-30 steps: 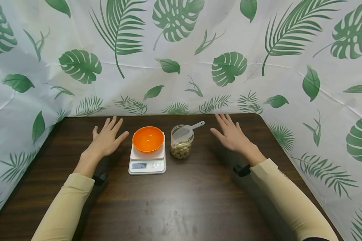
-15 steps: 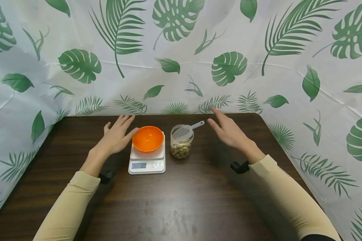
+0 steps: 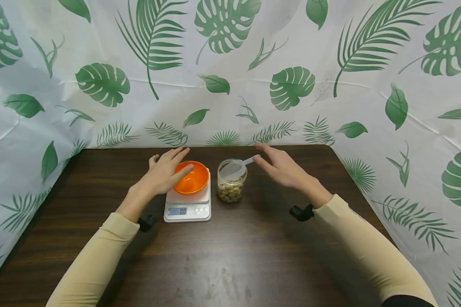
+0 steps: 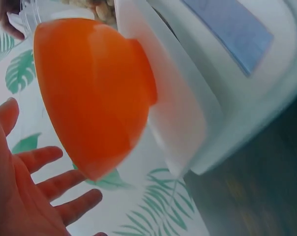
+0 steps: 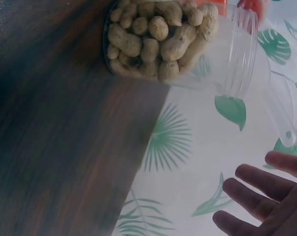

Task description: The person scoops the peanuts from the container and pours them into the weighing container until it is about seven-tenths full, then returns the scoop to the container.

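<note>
An orange bowl [image 3: 195,182] sits on the white platform of a digital kitchen scale [image 3: 188,216], whose display reads 0.0. My left hand [image 3: 162,174] is over the bowl's left side with fingers spread; the left wrist view has its fingertips [image 4: 92,196] right by the rim. To the right of the scale stands a clear jar [image 3: 230,187] partly filled with peanuts [image 5: 158,39]. A translucent scoop [image 3: 232,169] leans in the jar's mouth, handle up to the right. My right hand [image 3: 283,169] reaches toward that handle, fingers extended and holding nothing.
Everything stands on a dark wood-grain table [image 3: 230,256]. A white sheet with green leaf prints [image 3: 238,94] hangs behind it and along both sides. Black straps [image 3: 302,212] with small devices are on both wrists.
My left hand has moved right, from beside the scale to over the bowl's left edge. The right hand has moved left to the scoop's handle. The bowl, scale and jar stay put.
</note>
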`<state>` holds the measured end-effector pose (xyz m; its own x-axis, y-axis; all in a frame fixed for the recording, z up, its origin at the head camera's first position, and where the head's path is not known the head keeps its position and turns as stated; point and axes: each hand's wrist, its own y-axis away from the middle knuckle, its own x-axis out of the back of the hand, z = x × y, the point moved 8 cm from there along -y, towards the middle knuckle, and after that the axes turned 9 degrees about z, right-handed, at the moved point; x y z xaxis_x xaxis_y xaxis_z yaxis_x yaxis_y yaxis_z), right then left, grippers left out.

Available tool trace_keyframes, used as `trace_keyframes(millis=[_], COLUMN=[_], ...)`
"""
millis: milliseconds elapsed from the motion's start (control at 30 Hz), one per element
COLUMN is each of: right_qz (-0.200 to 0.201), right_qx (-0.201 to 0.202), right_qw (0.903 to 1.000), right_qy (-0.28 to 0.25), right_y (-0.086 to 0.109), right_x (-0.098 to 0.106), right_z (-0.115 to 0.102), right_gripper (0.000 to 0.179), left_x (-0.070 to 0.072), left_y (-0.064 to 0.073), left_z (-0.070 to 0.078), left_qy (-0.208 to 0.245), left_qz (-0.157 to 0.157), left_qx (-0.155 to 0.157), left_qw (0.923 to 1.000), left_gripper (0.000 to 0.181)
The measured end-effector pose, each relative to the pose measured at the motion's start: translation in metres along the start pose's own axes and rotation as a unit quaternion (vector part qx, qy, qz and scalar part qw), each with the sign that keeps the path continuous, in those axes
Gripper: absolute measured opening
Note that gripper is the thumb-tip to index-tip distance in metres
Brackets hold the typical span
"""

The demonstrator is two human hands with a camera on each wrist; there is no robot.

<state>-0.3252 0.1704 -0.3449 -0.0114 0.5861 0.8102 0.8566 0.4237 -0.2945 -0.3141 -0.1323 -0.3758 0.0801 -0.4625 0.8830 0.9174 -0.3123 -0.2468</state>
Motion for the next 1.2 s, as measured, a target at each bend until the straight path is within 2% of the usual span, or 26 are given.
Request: trace_keyframes(millis=[133, 400, 800, 967, 1200], right_qz=[-0.011, -0.015, -0.005, 0.005, -0.002], right_qx=[0.022, 0.060, 0.044, 0.036, 0.016], right_qw=[0.9997, 0.9972, 0.9967, 0.9958, 0.9945], right_qy=[-0.003, -0.043, -0.067, -0.084, -0.104], right_y=[-0.001, -0.005, -0.011, -0.014, -0.015], right_x=[-0.004, -0.012, -0.022, -0.021, -0.022], right_z=[-0.006, -0.014, -0.010, -0.010, -0.006], right_gripper=[0.055, 0.039, 0.031, 0.021, 0.019], left_x=[-0.004, -0.015, -0.034, -0.041, -0.047], left_y=[-0.003, -0.012, -0.019, -0.021, -0.025], left_z=[0.009, 0.030, 0.058, 0.065, 0.071], left_qy=[0.000, -0.013, -0.002, -0.005, 0.003], left_qz=[-0.005, -0.019, -0.041, -0.050, -0.046], left_qx=[-0.005, -0.028, -0.067, -0.072, -0.075], left_qw=[1.0000, 0.9994, 0.9969, 0.9962, 0.9961], left_gripper=[0.072, 0.077, 0.083, 0.089, 0.094])
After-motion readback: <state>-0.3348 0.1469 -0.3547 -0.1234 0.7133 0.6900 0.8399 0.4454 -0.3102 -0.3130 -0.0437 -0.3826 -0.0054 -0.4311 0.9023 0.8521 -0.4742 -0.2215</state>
